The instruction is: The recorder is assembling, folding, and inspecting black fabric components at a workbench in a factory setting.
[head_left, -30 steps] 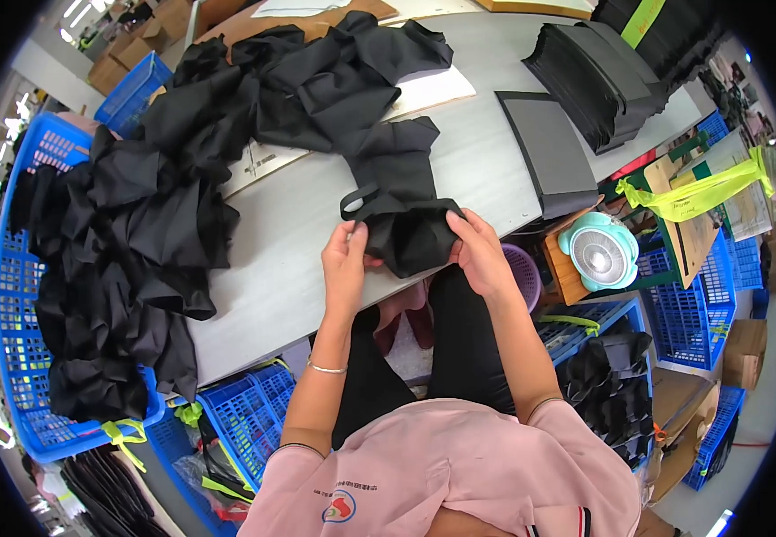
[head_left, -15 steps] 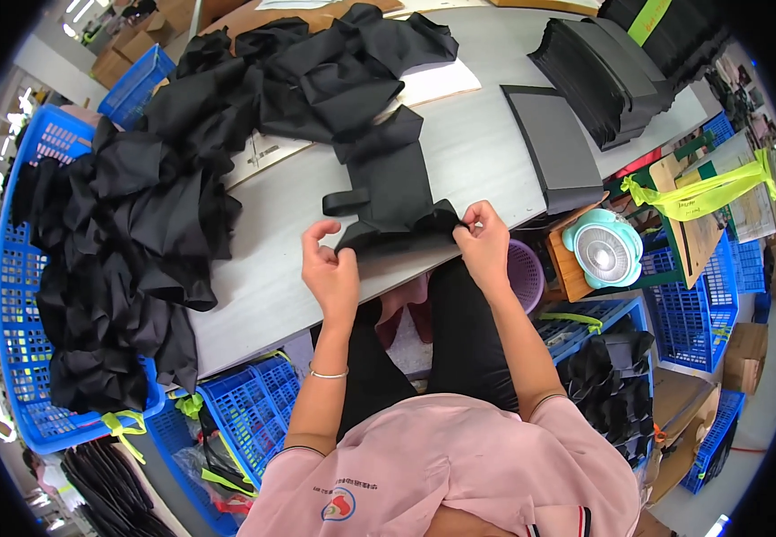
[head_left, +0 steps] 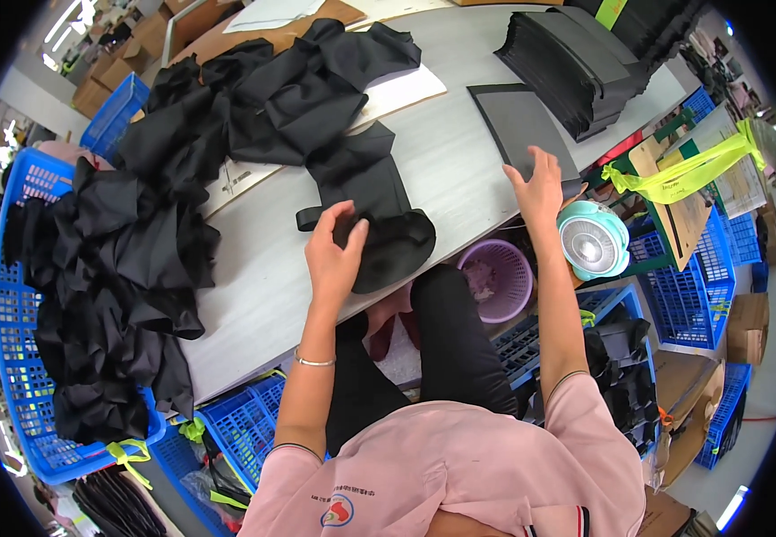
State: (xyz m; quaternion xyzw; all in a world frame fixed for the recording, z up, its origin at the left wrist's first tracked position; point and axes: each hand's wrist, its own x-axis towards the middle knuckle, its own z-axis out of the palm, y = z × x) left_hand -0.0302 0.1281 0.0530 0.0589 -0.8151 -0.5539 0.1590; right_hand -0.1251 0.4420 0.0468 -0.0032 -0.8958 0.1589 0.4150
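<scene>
A black fabric piece (head_left: 374,197) with a strap loop at its left side lies on the pale table, its near end curled up and hanging by the table edge. My left hand (head_left: 332,258) is at that near end, thumb and forefinger closed on the fabric; the other fingertips are partly hidden. Off to the right, my right hand (head_left: 542,192) is raised with fingers apart and nothing in it. It hovers by the near end of a flat stack of dark grey panels (head_left: 522,125).
Heaped black fabric (head_left: 128,242) fills the left side and spills over a blue basket (head_left: 25,358). Black panel stacks (head_left: 558,72) stand far right. A turquoise fan (head_left: 594,240) is beside my right forearm, and a purple bin (head_left: 506,304) sits below the table edge.
My right hand has let go of the fabric piece and moved right to the grey panels. The near end of the piece has curled up, and my left hand stays by it.
</scene>
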